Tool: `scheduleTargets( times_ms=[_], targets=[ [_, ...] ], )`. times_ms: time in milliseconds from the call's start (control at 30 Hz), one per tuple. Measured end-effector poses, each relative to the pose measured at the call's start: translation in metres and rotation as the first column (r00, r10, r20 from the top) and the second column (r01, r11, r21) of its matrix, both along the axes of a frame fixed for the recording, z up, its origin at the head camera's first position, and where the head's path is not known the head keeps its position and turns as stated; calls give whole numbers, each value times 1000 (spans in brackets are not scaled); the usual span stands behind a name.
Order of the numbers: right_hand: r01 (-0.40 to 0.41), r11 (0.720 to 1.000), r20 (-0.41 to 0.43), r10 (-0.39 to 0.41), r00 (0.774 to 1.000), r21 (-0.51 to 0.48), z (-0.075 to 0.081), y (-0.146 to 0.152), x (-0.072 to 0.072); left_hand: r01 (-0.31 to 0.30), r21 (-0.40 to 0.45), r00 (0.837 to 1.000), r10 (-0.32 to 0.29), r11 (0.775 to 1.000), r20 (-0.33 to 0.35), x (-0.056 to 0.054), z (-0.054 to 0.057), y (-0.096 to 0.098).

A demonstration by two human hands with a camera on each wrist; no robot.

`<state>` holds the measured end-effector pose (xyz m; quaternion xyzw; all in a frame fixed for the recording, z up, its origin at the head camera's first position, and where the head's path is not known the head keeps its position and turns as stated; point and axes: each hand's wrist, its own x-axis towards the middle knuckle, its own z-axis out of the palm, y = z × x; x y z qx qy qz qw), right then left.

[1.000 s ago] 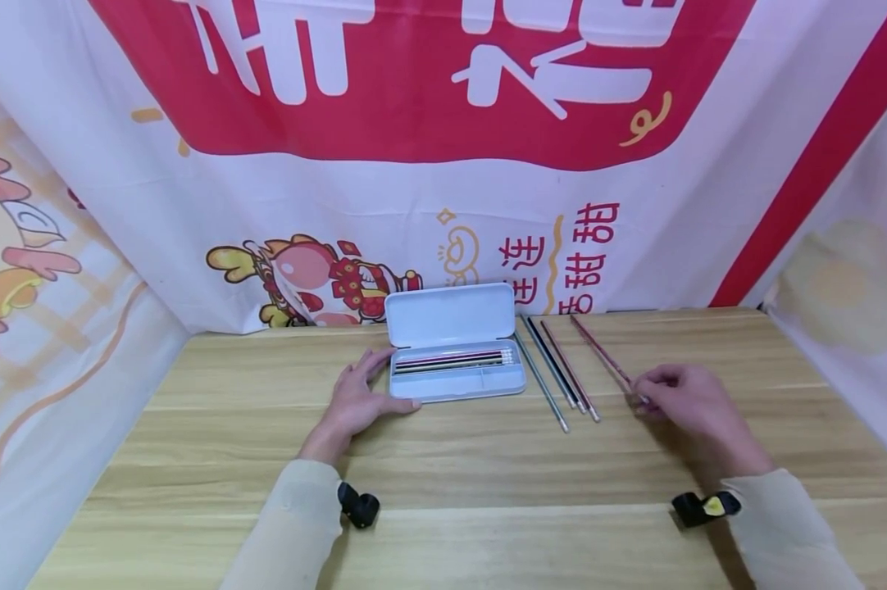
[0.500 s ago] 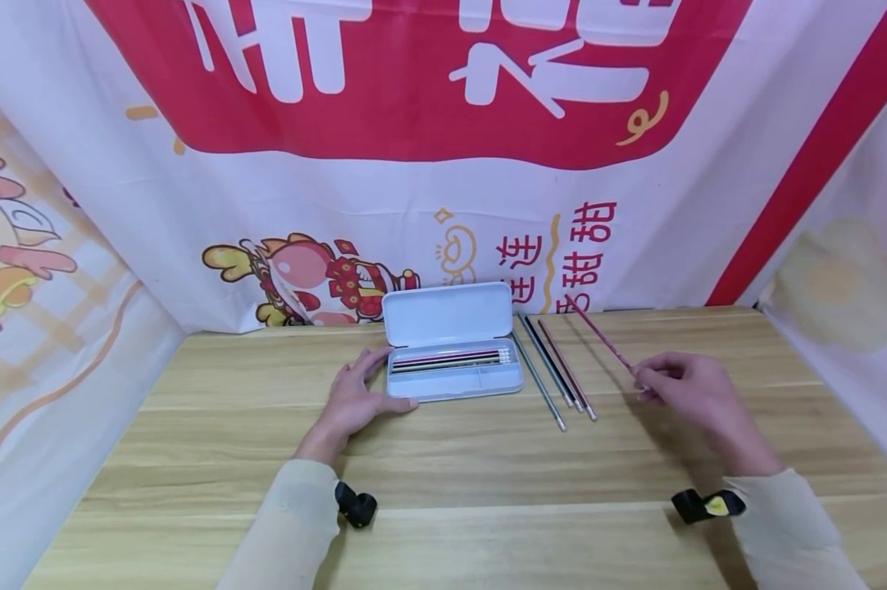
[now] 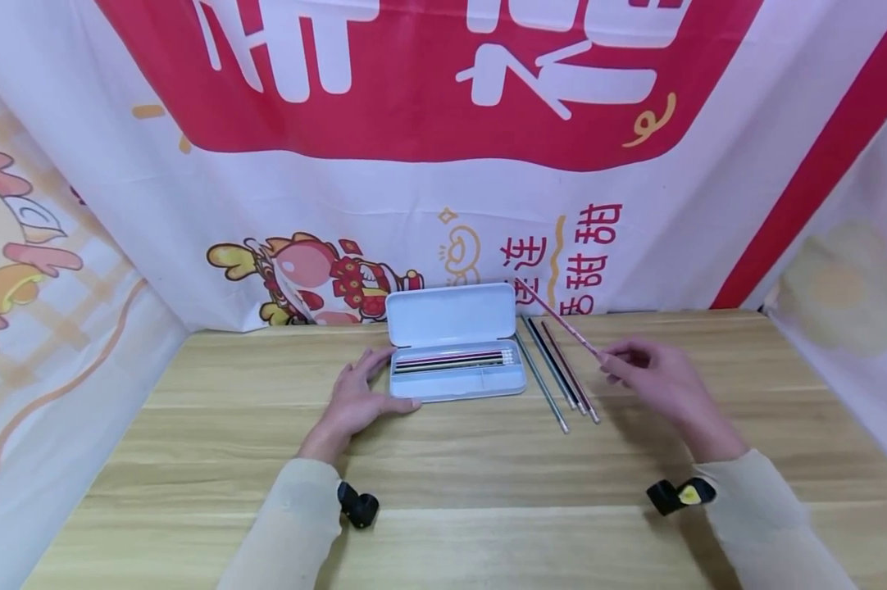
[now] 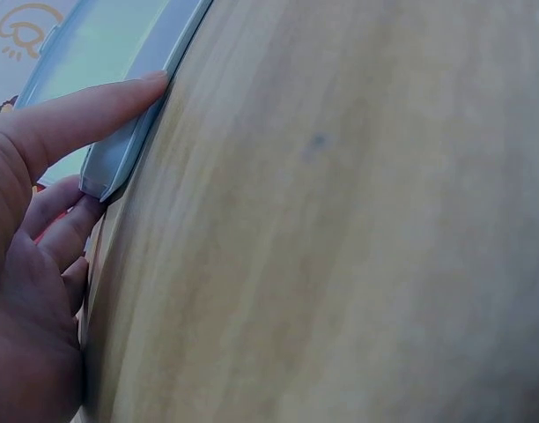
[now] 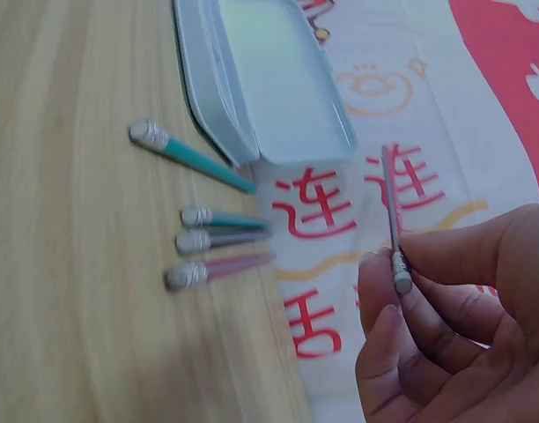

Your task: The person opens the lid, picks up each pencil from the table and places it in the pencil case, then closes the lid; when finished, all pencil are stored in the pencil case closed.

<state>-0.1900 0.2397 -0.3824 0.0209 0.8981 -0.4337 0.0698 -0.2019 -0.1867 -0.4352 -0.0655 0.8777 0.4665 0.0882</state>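
Near the table's [image 3: 488, 533] back edge, the left hand [image 3: 357, 401] gripped the case [image 3: 436, 385], seemingly steadying it; to its right, the right hand [image 3: 657, 378] pinched a raised pencil [image 3: 558, 319] by its eraser end [image 5: 402, 282].

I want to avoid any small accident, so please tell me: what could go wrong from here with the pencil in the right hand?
The right hand pinches the pencil near its eraser end, so it might swing or slip. Four loose pencils lie between that hand and the pencil case; a low pass could knock them and make them roll. The open lid stands up, so it might get bumped.
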Motion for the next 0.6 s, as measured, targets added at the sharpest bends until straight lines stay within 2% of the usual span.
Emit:
scheduleTargets(
  times_ms=[267, 600],
  targets=[
    [-68, 997, -104, 71, 992, 34, 8, -36, -16, 24, -12, 998, -25, 1000, -57, -1, -4, -2],
    [-168, 980, -168, 184, 969, 103, 3, -74, -40, 30, -13, 998, -31, 999, -61, -1, -4, -3]
  ],
)
